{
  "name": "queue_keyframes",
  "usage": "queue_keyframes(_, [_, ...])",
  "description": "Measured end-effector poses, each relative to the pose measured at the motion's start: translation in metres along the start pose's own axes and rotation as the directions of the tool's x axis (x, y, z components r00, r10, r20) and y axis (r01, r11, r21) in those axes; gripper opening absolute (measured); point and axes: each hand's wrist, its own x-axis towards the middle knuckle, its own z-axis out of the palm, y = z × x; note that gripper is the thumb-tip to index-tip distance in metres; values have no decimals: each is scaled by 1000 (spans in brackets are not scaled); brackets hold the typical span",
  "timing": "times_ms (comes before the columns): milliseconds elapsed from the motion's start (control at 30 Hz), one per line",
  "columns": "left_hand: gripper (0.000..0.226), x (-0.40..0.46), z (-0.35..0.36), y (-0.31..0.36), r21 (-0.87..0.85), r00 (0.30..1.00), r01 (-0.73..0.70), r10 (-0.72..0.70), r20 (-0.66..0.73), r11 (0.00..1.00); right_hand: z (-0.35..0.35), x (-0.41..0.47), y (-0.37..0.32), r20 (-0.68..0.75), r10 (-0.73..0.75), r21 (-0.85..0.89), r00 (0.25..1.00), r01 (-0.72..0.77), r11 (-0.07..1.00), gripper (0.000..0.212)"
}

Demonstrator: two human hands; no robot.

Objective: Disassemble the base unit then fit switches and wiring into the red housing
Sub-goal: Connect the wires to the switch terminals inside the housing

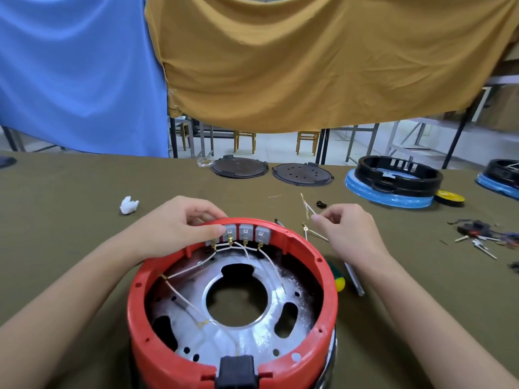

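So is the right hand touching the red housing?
No, the right hand pinches a loose wire beside the red housing, clear of it.

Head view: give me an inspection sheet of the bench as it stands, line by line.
Surface: olive cloth-covered table.
Job's things: red housing open side up, metal plate inside; grey switches in a row at its far rim.
Clutter: white scrap; two dark round plates; black rings on blue bases; yellow disc; screwdriver; loose connectors.
Hands: left hand grips the housing rim, thumb on the leftmost switch; right hand pinches a loose wire.
Cables: white wires run from the switch terminals across the plate.
Surroundings: blue cloth and mustard cloth hanging; chairs behind.
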Motion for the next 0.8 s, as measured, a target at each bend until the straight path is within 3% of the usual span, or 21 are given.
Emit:
queue_keyframes(100, [12,0,-1,0,-4,1000,2,-2,9,1000,4,-5,-7,23,-103,43,994,102,994,20])
queue_keyframes(233, [13,-1,0,1,1,1000,-2,2,15,1000,4,-5,-9,-63,-177,194,982,186,963,17])
queue_keyframes(500, [12,-1,1,1,18,1000,-15,14,23,1000,14,6,4,-10,-59,343,998,59,938,18])
queue_keyframes(567, [11,-1,1,0,12,999,-20,19,26,1000,16,10,8,38,-56,317,998,41,948,19])
queue_keyframes(667, [12,1,0,-1,4,999,-29,28,34,1000,16,15,13,118,-100,114,988,87,990,24])
queue_keyframes(800, [12,1,0,-2,0,999,-28,28,39,1000,2,23,24,9,-4,41,1000,3,999,25])
